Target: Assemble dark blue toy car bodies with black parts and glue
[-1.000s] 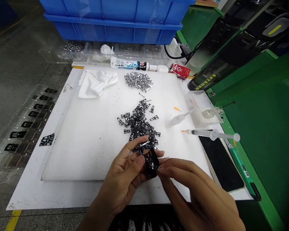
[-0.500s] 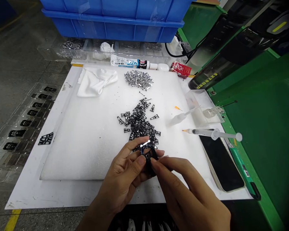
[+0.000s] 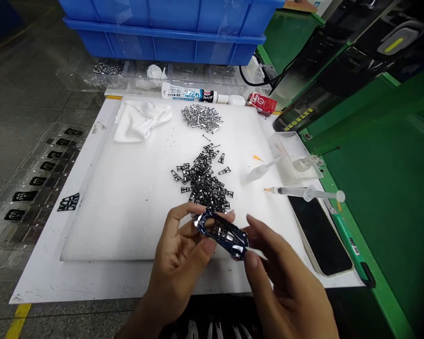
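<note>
My left hand (image 3: 178, 261) pinches the rear end of a small dark blue toy car body (image 3: 222, 233) between thumb and fingers. My right hand (image 3: 282, 282) holds the car's front end from below with thumb and fingertips, forefinger raised. The car lies level, top side up, just above the near edge of the white foam pad (image 3: 134, 188). A heap of small black plastic grille parts (image 3: 205, 181) lies right behind it. Farther back sits a pile of small silver metal parts (image 3: 201, 117).
Two glue syringes (image 3: 304, 193) with orange tips and a phone (image 3: 320, 235) lie to the right, next to a clear tray (image 3: 293, 157). A white cloth (image 3: 141, 120), a glue tube (image 3: 194, 95), blue crates (image 3: 169, 28) stand behind. Clear trays of black parts (image 3: 38, 181) lie at left.
The car body was held end-on, its dark underside toward me; now it is turned flat and sideways with its top showing. My right hand shifted from pressing on it to gripping its front end.
</note>
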### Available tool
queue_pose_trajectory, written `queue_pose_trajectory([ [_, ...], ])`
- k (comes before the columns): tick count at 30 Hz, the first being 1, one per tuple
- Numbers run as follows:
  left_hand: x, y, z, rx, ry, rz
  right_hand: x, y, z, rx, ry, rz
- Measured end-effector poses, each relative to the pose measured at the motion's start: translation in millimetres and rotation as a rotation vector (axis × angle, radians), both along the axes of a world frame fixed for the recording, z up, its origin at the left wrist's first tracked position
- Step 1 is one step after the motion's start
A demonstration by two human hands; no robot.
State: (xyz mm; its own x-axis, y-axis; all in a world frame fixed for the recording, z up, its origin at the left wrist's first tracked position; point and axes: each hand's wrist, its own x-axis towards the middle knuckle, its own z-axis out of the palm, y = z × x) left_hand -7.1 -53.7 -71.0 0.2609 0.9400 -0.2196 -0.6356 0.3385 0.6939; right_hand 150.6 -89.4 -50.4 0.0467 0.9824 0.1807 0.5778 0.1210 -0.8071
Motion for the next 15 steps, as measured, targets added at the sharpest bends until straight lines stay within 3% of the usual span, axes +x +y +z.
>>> queue_pose_trajectory([
  [3, 2, -10, -2.1, 0.172, 0.153, 0.039, -4, 5, 7.7, -0.201, 0.273, 0.021],
  [5, 2, -15, -4.8, 0.253, 0.228, 0.036, -6, 8, 10.5, -0.178, 0.308, -0.033],
  [9, -1, -19, -7.6, 0.351, 0.338, 0.034, -4, 9, 6.3, -0.056, 0.179, -0.093],
  [11, -4, -19, -6.3, 0.381, 0.467, 0.059, -1, 6, 0.7, -0.023, 0.106, -0.104],
  [15, -6, -16, -4.1, 0.425, 0.761, 0.099, 1, 4, -7.3, 0.205, -0.161, -0.067],
])
